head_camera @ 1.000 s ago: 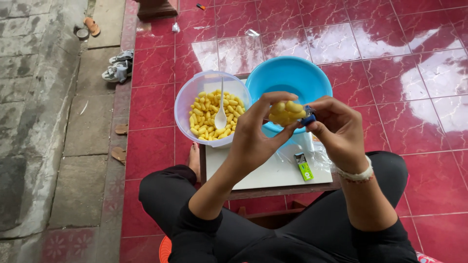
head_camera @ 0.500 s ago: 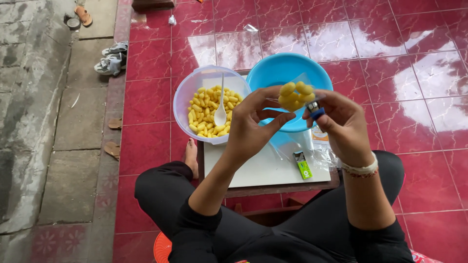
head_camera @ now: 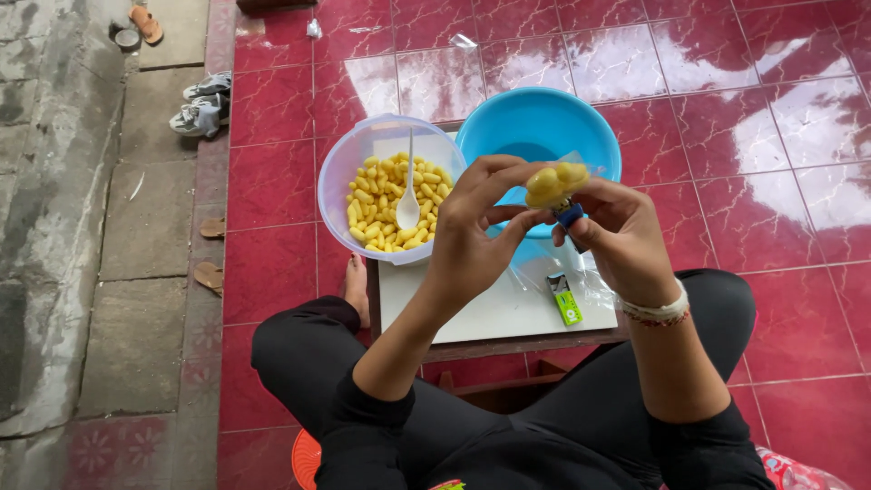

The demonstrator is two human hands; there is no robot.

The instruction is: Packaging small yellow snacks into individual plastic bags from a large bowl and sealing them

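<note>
Both hands hold a small clear plastic bag of yellow snack pieces (head_camera: 555,182) above a low white table (head_camera: 472,308). My left hand (head_camera: 476,231) pinches the bag from the left. My right hand (head_camera: 617,231) grips it from the right and also holds a small blue object (head_camera: 570,214), likely a lighter. A translucent bowl (head_camera: 345,172) full of yellow snacks with a white spoon (head_camera: 408,204) stands at the table's left. A blue plastic basin (head_camera: 535,127) stands behind the hands.
A small green packet (head_camera: 567,299) and clear plastic wrappers (head_camera: 535,268) lie on the table. Red glossy tiles (head_camera: 726,109) surround me. Sandals (head_camera: 207,102) and slippers (head_camera: 210,272) lie on the concrete strip at left. My crossed legs sit under the table.
The bag has shifted slightly as my hands work it; the camera view has tilted a little. Hands stay above the table in front of the blue basin.
</note>
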